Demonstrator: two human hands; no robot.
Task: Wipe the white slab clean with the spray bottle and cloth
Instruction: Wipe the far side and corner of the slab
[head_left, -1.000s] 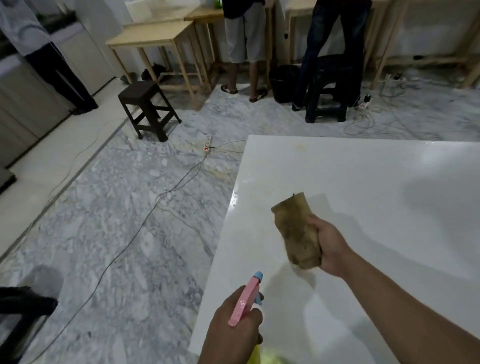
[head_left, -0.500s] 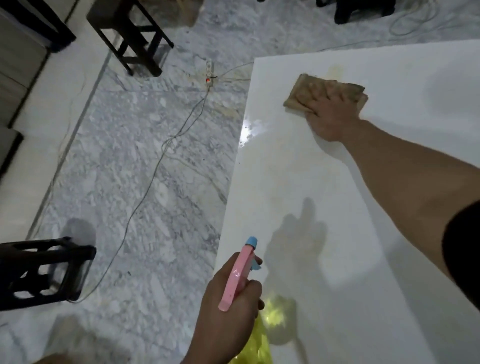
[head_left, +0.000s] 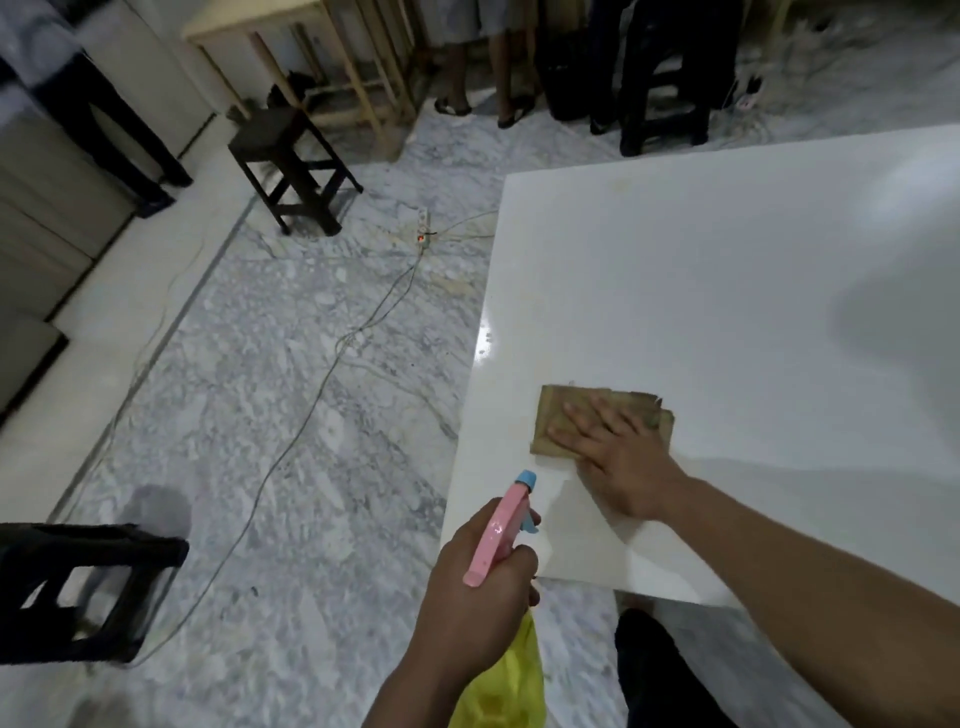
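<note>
Your right hand (head_left: 621, 457) lies flat, fingers spread, on the brown cloth (head_left: 561, 415) at the glossy white slab's (head_left: 727, 291) 7 o'clock corner; your left hand (head_left: 475, 597) grips the yellow, pink-topped spray bottle (head_left: 501, 525).

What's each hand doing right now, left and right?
Left hand: closed around the spray bottle, held over the near corner of the white slab.
Right hand: open, flat, pressing the brown cloth onto the slab.

White slab (head_left: 727, 291), brown cloth (head_left: 558, 415) flat on it
</note>
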